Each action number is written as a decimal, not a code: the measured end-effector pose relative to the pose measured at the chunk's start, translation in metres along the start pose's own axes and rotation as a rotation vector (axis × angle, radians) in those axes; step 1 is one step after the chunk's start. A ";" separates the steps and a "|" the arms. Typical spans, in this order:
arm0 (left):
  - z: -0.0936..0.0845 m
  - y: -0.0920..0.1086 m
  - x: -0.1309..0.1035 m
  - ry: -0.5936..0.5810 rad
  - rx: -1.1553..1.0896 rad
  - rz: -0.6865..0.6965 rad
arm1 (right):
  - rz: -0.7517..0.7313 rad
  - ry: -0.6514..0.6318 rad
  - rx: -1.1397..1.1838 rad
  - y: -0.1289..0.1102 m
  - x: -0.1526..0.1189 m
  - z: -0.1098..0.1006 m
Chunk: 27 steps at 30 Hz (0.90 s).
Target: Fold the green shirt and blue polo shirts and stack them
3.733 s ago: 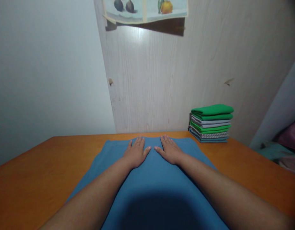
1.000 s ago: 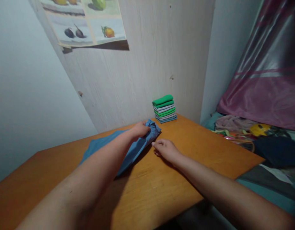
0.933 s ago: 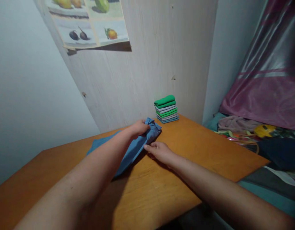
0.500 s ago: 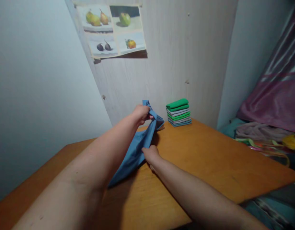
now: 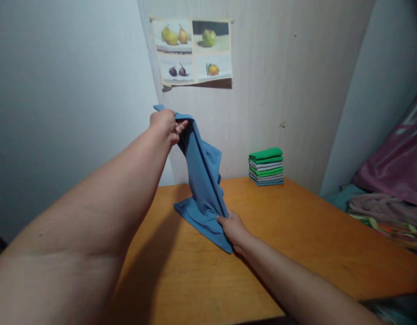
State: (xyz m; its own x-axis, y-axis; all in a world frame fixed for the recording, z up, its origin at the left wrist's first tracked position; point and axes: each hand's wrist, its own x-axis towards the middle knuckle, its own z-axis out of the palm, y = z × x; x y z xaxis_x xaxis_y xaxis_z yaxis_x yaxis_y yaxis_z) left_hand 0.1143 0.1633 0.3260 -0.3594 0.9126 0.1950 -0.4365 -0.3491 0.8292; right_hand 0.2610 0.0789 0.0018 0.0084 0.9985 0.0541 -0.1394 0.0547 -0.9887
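Closest to me, I see the near edge of the orange bench [image 5: 201, 289], with a dark shadow [image 5: 150, 266] lying across the wood. My left arm [image 5: 79, 225] comes in big from the left side. My right arm [image 5: 289, 271] reaches over the near edge of the bench, toward the middle.

My right hand [image 5: 236, 228] is low, just by the wood. It is pinching the side of a blue cloth [image 5: 201, 162], with the thumb on top. I cannot tell how the hidden fingers sit. The bottom end of the cloth lies on the middle of the bench, spread out with a pointy corner at each side. The rest goes up in a slanted, folded strip.

My left hand [image 5: 167, 124] is high above the bench, curled around the top of the cloth. A small tip pokes out over the back of that hand.

Near the far right corner of the bench sits a neat pile of folded cloths [image 5: 266, 167], with green on top and blue at the bottom. Past the far edge is a pale wall [image 5: 262, 99], and on it hangs a fruit poster [image 5: 194, 49].
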 end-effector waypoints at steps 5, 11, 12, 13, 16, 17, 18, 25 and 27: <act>-0.045 0.026 0.000 0.086 0.125 0.177 | -0.068 0.130 -0.145 -0.045 -0.006 -0.051; -0.091 0.048 -0.003 0.151 0.272 0.234 | -0.130 0.070 -0.271 -0.131 -0.008 -0.099; -0.097 0.050 -0.002 0.156 0.304 0.230 | -0.133 0.071 -0.287 -0.144 -0.007 -0.103; -0.104 0.051 -0.002 0.165 0.335 0.223 | -0.137 0.062 -0.305 -0.155 -0.005 -0.105; -0.122 0.046 0.003 0.216 0.416 0.184 | -0.140 0.047 -0.405 -0.173 0.012 -0.107; -0.128 0.042 0.006 0.228 0.435 0.167 | -0.142 0.064 -0.460 -0.176 0.021 -0.107; -0.133 0.037 0.008 0.242 0.451 0.148 | -0.154 0.094 -0.535 -0.177 0.032 -0.106; -0.144 0.015 0.034 0.285 0.352 0.079 | -0.423 0.367 -0.995 -0.206 0.104 -0.093; -0.140 0.018 0.036 0.243 0.268 0.129 | -0.524 0.499 -1.124 -0.223 0.109 -0.090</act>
State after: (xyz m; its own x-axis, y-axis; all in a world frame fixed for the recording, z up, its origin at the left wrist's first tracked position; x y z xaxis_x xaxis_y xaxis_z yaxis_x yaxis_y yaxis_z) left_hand -0.0222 0.1598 0.2749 -0.5965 0.7765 0.2032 -0.1551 -0.3599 0.9200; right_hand 0.3819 0.1756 0.2157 0.2022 0.7395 0.6421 0.8750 0.1581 -0.4576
